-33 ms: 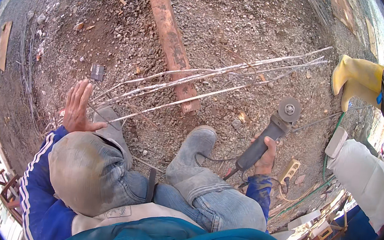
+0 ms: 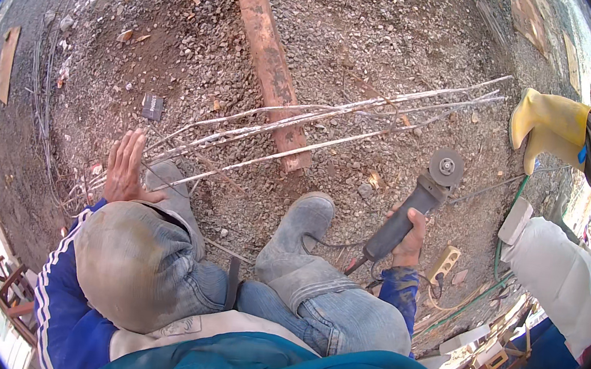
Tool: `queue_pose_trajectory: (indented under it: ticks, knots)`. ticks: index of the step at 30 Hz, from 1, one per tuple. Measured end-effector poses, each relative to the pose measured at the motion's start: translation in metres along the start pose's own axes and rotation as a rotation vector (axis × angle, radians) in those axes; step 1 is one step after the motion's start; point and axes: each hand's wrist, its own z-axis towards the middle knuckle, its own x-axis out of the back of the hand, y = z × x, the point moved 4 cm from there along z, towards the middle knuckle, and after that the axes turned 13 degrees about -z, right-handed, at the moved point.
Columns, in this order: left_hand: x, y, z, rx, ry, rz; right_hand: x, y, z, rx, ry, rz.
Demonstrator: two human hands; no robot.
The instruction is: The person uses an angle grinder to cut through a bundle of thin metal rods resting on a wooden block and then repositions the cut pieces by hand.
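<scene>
My right hand (image 2: 410, 240) is wrapped round the body of a dark angle grinder (image 2: 402, 224). The grinder's round disc (image 2: 447, 167) points away from me, right of the bars and above the gravel. Several long, thin, pale metal rods (image 2: 265, 128) slant across the ground from lower left to upper right, resting over a reddish-brown wooden beam (image 2: 270, 72). Beside their near-left ends, my left hand (image 2: 124, 171) is open, fingers stretched out and palm down; whether it presses on a rod I cannot tell. My grey left boot (image 2: 168, 179) is by the rods.
A person in yellow boots (image 2: 553, 126) stands at the right, past the rod ends. A yellowish power socket strip (image 2: 445, 263) with cords and a green hose (image 2: 498, 259) lie right of the grinder. A small dark packet (image 2: 152, 106) sits on the gravel. My right boot (image 2: 299, 225) is between rods and grinder.
My left hand's thumb has drawn in slightly, and the hand has shifted a little. The grinder stays in my right hand in about the same place.
</scene>
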Motion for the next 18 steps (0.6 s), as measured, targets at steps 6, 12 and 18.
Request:
queue_pose_trajectory:
  ticks: [6, 12, 18]
  knots:
    - [-0.040, -0.027, -0.018, 0.069, 0.051, -0.286, -0.043, -0.039, -0.006, 0.163, -0.041, -0.026]
    - [0.011, -0.021, 0.023, -0.116, 0.128, -0.266, -0.042, -0.047, -0.021, 0.235, -0.074, -0.121]
    - [0.029, -0.010, 0.090, -0.072, -0.075, -0.192, -0.044, -0.058, -0.031, 0.250, -0.021, -0.096]
